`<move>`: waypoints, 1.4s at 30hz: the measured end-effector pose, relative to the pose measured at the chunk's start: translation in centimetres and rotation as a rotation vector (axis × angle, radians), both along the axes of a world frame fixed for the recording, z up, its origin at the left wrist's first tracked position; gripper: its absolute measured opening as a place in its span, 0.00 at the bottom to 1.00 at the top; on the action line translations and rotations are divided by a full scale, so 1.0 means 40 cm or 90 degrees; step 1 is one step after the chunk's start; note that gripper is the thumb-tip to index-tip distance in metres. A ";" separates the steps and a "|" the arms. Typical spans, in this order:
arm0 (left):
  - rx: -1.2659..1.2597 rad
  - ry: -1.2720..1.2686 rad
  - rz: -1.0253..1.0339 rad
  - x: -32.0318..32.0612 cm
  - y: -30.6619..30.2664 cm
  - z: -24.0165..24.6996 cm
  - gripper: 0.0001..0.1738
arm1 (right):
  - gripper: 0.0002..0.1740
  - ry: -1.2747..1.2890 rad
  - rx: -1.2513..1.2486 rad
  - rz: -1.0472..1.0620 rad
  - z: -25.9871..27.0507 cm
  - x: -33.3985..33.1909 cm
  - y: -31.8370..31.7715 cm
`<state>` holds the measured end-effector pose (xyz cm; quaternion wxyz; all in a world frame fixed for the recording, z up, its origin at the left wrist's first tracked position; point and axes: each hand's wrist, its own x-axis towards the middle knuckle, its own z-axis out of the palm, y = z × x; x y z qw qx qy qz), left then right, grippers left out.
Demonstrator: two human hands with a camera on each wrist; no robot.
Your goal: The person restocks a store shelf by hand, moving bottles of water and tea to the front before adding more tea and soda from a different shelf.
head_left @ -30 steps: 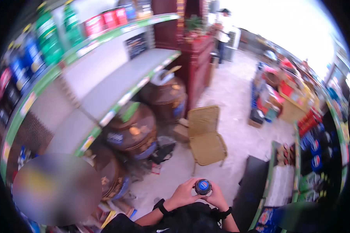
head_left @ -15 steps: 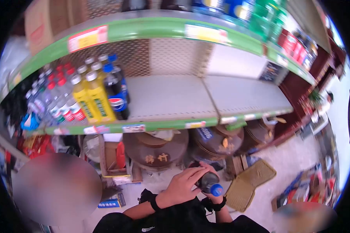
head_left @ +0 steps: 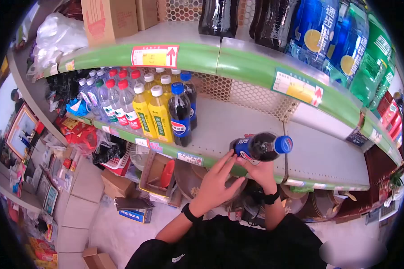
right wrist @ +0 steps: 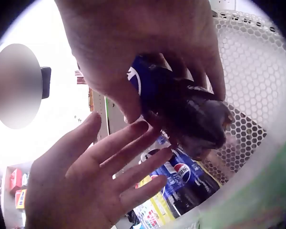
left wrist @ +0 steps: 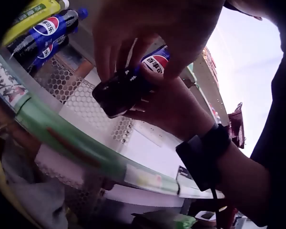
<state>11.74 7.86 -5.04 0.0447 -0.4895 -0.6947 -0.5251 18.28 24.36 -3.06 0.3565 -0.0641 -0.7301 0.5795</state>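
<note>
Water bottles (head_left: pixel 114 101) with red and white caps crowded the left end of the middle shelf (head_left: pixel 220 121), packed too closely to count. Beside them stood four yellow bottles (head_left: pixel 159 117) with white caps, two in front and two behind. Next came two standing cola bottles (head_left: pixel 180 114) with blue caps, one behind the other. On the upper shelf (head_left: pixel 202 56) above them sat two cardboard boxes (head_left: pixel 107 18).

Right of the standing row, the person's left hand (head_left: pixel 215 179) reached up from below the shelf edge. Its fingers were straight and slightly spread, released and gripping nothing. Its fingertips touched the dark bottom end of the one held bottle (head_left: pixel 260 146). In the right wrist view this hand showed as an open palm just under the bottle.

The held bottle, a dark cola with a blue label, lay on its side in the air over the front edge of the middle shelf. It was clear of the standing bottles, and its blue cap (head_left: pixel 283 144) pointed right.

The right hand (head_left: pixel 257 172) came up under the bottle, grasping it with fingers and thumb curled round the labelled middle. Each wrist carried one black band, two in all.
</note>
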 end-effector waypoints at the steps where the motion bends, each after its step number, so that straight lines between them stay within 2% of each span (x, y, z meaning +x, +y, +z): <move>1: -0.011 0.000 0.004 -0.004 0.016 -0.009 0.38 | 0.27 -0.026 0.030 -0.005 0.005 -0.007 0.020; 2: -0.024 -0.006 0.011 -0.008 0.028 -0.016 0.39 | 0.19 -0.031 0.067 -0.007 0.022 -0.017 0.032; 5: -0.054 0.006 0.031 -0.018 0.052 -0.044 0.41 | 0.16 -0.137 0.062 0.038 -0.009 -0.043 0.090; 12: -0.107 0.074 0.008 -0.076 0.051 -0.067 0.43 | 0.29 -0.201 0.051 -0.035 -0.055 -0.083 0.100; 18: -0.128 0.026 -0.018 -0.111 0.033 -0.057 0.45 | 0.42 -0.248 0.100 0.066 -0.014 -0.083 0.102; 21: -0.128 0.020 -0.006 -0.121 0.034 -0.058 0.45 | 0.44 -0.229 0.143 0.093 -0.028 -0.108 0.114; 24: -0.139 0.026 0.015 -0.137 0.035 -0.045 0.44 | 0.47 -0.288 0.194 0.125 -0.006 -0.144 0.127; 26: -0.189 0.016 0.021 -0.152 0.034 -0.040 0.44 | 0.48 -0.285 0.203 0.153 -0.014 -0.190 0.146; 32: -0.202 0.043 0.000 -0.236 0.077 -0.054 0.44 | 0.50 -0.267 0.279 0.216 -0.036 -0.355 0.198; 35: -0.226 0.054 0.010 -0.281 0.108 -0.061 0.45 | 0.51 -0.258 0.228 0.265 -0.030 -0.429 0.204; 39: -0.260 0.026 0.050 -0.337 0.136 -0.084 0.46 | 0.53 -0.277 0.211 0.255 -0.039 -0.531 0.208; 42: -0.232 0.012 0.081 -0.358 0.146 -0.099 0.47 | 0.52 -0.245 0.269 0.228 -0.034 -0.576 0.194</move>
